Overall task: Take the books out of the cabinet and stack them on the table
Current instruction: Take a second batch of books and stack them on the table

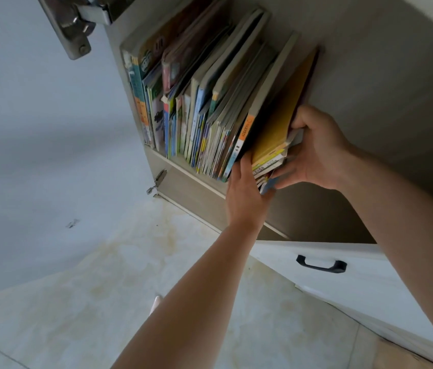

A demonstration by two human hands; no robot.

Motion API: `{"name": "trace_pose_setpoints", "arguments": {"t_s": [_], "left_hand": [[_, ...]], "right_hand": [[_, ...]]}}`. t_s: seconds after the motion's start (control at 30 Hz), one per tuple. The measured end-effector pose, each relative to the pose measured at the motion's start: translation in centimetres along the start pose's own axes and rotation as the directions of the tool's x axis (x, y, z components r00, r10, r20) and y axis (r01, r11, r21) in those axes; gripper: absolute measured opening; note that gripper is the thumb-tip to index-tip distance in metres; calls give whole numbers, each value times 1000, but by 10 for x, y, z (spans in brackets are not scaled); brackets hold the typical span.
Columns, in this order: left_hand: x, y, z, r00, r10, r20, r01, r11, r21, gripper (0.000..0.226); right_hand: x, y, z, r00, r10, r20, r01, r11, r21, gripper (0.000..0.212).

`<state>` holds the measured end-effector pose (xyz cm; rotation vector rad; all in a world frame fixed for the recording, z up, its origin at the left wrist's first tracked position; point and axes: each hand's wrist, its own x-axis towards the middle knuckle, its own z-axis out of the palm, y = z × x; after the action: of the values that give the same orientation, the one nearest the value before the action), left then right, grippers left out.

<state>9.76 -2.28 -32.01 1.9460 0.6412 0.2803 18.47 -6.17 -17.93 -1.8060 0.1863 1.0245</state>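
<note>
A row of upright books (199,107) fills the open cabinet (194,182). At its right end stands a small bundle of books with a yellow cover (276,129). My left hand (244,193) has its fingers slid in on the left side of this bundle, between it and a dark book with an orange spine (246,131). My right hand (316,150) grips the bundle from the right, thumb against the far side and fingers curled under the lower spines. The table is out of view.
The cabinet door (37,129) stands open on the left, with a metal hinge (77,27) at the top and another hinge (158,182) lower down. Below the shelf is a white drawer with a black handle (321,265). Pale tiled floor (103,288) lies underneath.
</note>
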Motion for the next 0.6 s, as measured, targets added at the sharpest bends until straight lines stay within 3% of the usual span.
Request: {"name": "trace_pose_setpoints", "arguments": {"t_s": [0.17,0.4,0.43,0.53,0.6], "left_hand": [[14,-7,4,997,63,-40,-60,996,63,67],[12,-18,-2,989,127,-75,-116,984,133,59],[9,-19,-3,989,125,-77,-113,984,136,59],[0,-23,-5,988,125,-86,-111,982,151,59],[-4,-22,-9,985,137,-101,-115,973,201,59]], "right_hand": [[-2,2,1,999,-30,-13,30,1000,0,22],[-8,0,5,1000,24,-7,-25,1000,-10,28],[-9,-1,6,999,48,13,-48,999,2,30],[-8,-5,11,992,127,-2,-127,992,0,69],[-7,-11,25,989,143,-39,-145,988,-53,70]]}}
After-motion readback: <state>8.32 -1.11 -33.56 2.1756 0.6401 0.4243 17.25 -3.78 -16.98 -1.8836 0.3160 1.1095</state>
